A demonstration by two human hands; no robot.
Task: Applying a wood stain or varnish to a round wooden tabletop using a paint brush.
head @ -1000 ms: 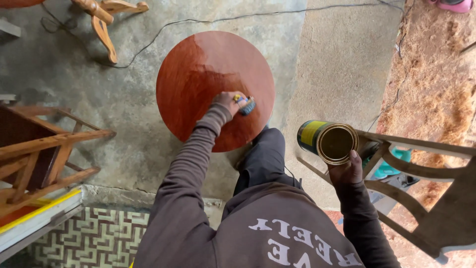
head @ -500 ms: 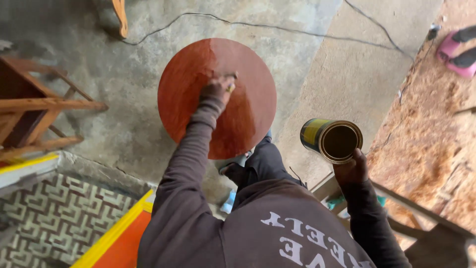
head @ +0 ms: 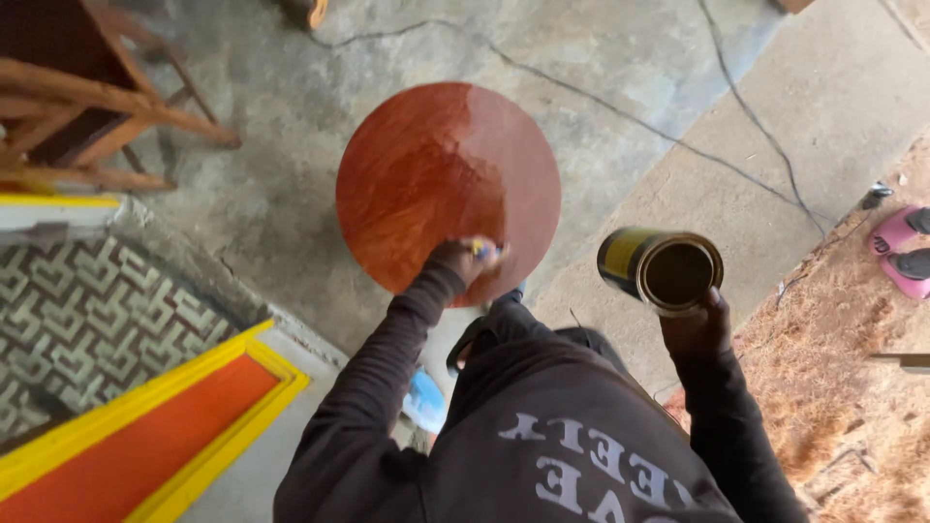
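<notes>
Two hands are being used over a round wooden tabletop point(head: 441, 174) that is lying flat above a concrete floor point(head: 630, 87). The left hand point(head: 463, 260) is being closed around a small brush point(head: 483, 250), of which only a yellow and blue bit is showing past the fingers; the bristles are hidden, so it cannot be told whether they are touching the wood. This hand is being held at the near edge of the tabletop, which is looking glossy and deep red on its left part and duller on its right part. The right hand point(head: 696, 324) is being wrapped around an open tin can point(head: 662, 267), which is being gripped from below and tilted so that its dark inside is facing the camera. The can is being held to the right of the tabletop, well apart from it, over the floor. Both arms are being covered by dark sleeves. A wooden chair frame point(head: 87, 107) is standing at the upper left, and a yellow-edged orange panel point(head: 145, 446) is lying at the lower left beside patterned tiles point(head: 87, 320). A pink sandal point(head: 901, 252) is lying at the far right on reddish dirt point(head: 852, 387).
</notes>
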